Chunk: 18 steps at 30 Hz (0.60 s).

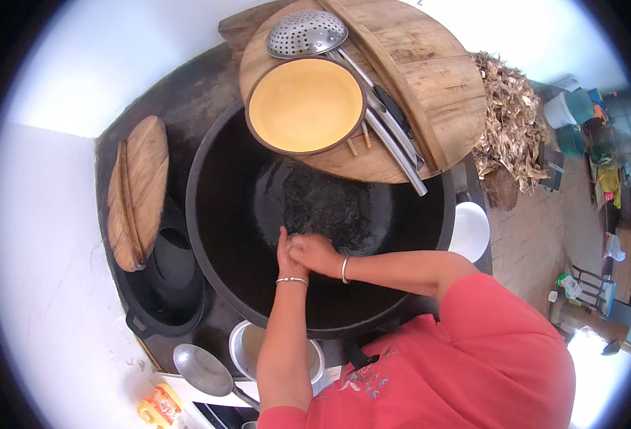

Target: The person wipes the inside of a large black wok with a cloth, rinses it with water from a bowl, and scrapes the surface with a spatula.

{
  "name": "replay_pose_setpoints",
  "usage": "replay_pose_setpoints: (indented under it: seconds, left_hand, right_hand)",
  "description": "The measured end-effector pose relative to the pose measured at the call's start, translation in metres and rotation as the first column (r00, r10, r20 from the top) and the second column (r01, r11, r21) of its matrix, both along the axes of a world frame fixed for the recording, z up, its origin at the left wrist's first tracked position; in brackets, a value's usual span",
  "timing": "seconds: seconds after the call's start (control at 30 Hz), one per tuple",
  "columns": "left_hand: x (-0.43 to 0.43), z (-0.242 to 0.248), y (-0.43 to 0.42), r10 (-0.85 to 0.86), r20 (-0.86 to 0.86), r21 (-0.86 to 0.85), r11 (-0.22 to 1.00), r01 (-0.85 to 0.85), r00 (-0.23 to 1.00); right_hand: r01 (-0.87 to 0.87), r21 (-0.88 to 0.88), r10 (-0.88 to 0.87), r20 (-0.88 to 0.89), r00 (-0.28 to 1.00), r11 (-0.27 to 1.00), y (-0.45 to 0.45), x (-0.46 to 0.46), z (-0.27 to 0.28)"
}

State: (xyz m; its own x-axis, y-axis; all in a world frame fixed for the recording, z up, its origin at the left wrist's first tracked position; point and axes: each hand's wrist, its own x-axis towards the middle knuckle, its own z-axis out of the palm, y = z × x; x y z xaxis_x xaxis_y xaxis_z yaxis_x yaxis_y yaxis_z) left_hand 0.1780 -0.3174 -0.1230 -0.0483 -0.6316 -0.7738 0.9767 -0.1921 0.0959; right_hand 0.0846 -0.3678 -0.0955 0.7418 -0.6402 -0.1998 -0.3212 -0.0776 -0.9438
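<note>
My left hand (290, 263) and my right hand (318, 255) press together above the near side of a large black wok (230, 252). The right one is curled against the left palm, and one digit of the left points up. Whether anything lies between them is hidden. Below, shallow rippled liquid (321, 206) seems to lie in the wok's bottom. A round wooden lid (439, 91) covers the far part of the wok. On it rest a yellow bowl with a brown rim (307, 104), a perforated metal skimmer (307, 33) and chopsticks (366, 137).
To the left, a smaller black wok (173, 273) is partly covered by a wooden lid (138, 193). A metal ladle (203, 370) and a white pot (243, 343) stand near the front edge. On the right are a white bowl (470, 230) and dry husks (508, 118).
</note>
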Motion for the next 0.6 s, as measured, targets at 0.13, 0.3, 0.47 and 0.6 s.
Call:
replay_pose_setpoints:
  seconds: [0.13,0.3,0.47,0.6]
  left_hand:
    - [0.004,-0.02,0.02,0.071,-0.173,-0.227,0.968,-0.11,0.982]
    - [-0.002,-0.032,0.034,0.217,-0.127,-0.341,0.907,-0.248,0.968]
    - [-0.021,0.001,0.01,0.234,0.052,-0.098,0.969,-0.228,0.971]
    - [-0.044,0.044,-0.01,0.178,0.276,0.053,0.978,-0.201,0.944]
  right_hand:
    - [0.03,-0.335,0.038,0.194,0.98,0.942,0.019,0.004,0.036]
    - [-0.014,-0.268,0.056,0.149,0.987,0.963,0.019,0.005,0.069]
    - [0.065,-0.299,-0.025,0.136,0.99,0.952,-0.013,0.016,0.037]
    - [0.123,-0.199,-0.151,-0.129,0.98,0.972,-0.049,0.018,0.003]
